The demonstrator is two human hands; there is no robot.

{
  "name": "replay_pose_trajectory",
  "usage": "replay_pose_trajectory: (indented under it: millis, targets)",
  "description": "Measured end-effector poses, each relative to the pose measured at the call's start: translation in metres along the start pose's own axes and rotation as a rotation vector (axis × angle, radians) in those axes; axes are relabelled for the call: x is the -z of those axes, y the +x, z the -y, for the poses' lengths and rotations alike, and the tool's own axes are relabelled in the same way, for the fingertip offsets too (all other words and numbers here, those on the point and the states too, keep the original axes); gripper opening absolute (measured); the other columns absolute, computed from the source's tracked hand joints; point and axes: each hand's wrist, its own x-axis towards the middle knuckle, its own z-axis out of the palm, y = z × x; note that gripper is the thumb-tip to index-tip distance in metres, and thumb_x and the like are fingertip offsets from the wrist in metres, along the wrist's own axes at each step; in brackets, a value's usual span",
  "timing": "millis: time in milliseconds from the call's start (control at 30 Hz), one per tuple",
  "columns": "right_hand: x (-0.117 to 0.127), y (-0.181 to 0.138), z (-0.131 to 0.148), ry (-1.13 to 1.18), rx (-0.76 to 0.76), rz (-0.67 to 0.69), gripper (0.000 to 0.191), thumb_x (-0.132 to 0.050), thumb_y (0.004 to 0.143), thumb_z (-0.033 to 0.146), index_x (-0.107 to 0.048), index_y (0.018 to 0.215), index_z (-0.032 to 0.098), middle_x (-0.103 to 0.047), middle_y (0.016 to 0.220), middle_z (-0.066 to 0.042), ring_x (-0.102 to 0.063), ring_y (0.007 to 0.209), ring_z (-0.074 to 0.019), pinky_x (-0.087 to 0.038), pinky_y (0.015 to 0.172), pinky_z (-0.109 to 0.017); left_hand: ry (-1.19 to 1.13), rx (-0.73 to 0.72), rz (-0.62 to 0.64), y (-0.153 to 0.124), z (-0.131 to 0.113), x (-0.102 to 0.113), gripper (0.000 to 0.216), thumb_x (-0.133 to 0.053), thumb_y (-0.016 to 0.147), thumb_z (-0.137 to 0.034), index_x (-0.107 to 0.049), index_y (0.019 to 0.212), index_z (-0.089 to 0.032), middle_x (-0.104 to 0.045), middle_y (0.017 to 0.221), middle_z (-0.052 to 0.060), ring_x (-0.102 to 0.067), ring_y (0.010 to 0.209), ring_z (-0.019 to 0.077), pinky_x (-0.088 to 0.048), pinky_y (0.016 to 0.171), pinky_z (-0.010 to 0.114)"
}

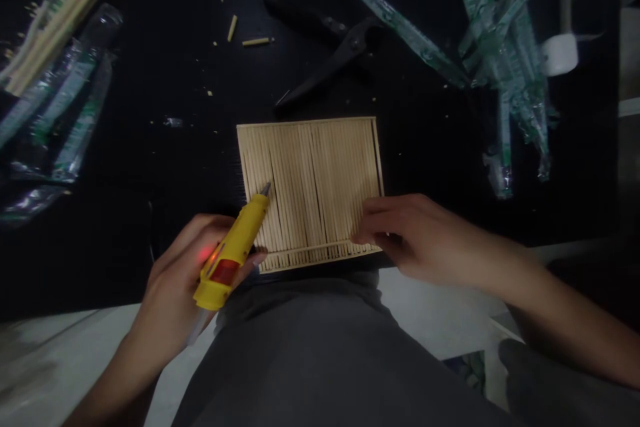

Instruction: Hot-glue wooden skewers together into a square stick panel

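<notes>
While the left hand (175, 270) grips a yellow plastic glue gun (236, 240), nozzle over the rectangular tan wooden-stick panel (345, 180) on the black table (175, 167), the right hand (410, 233), its closure unclear, touches the panel's near-right corner, apparently steadying it.

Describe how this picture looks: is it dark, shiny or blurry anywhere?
Head view: dim overall, the dark hand tool nearly merging into the black tabletop; head view: pale glints on the plastic wrappers, whose print is too soft to read; head view: a red light glows at the yellow hot glue gun, tinting a finger of the left hand.
</notes>
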Motion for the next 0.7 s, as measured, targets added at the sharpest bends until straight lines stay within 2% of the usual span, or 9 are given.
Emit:
replay_pose_trajectory:
  millis: [400, 700]
  targets:
    - [0.0047, 0.0038, -0.0001, 0.046, -0.023, 0.019, 0.032, -0.055, 0.084, -0.003, -0.074, 0.086, 0.022, -0.075, 0.091, 0.001, -0.071, 0.083, -0.0128, -0.049, 0.070, -0.025, 0.020, 0.007, -0.015, -0.0036, 0.0064, -0.0014, 0.017, -0.078, 0.092, -0.040, -0.067, 0.101, -0.031, -0.067, 0.114, -0.001, -0.073, 0.092, 0.0184, -0.059, 0.063, 0.029]
    - [0.0053, 0.0049, 0.0029, 0.021, -0.036, 0.026, 0.034, -0.056, 0.081, -0.008, -0.073, 0.086, 0.022, -0.073, 0.089, 0.002, -0.070, 0.083, -0.0126, -0.048, 0.071, -0.026, 0.023, 0.008, -0.011, -0.0042, 0.0068, -0.0035, 0.014, -0.076, 0.094, -0.038, -0.066, 0.101, -0.031, -0.066, 0.115, -0.001, -0.072, 0.092, 0.0180, -0.062, 0.066, 0.029]
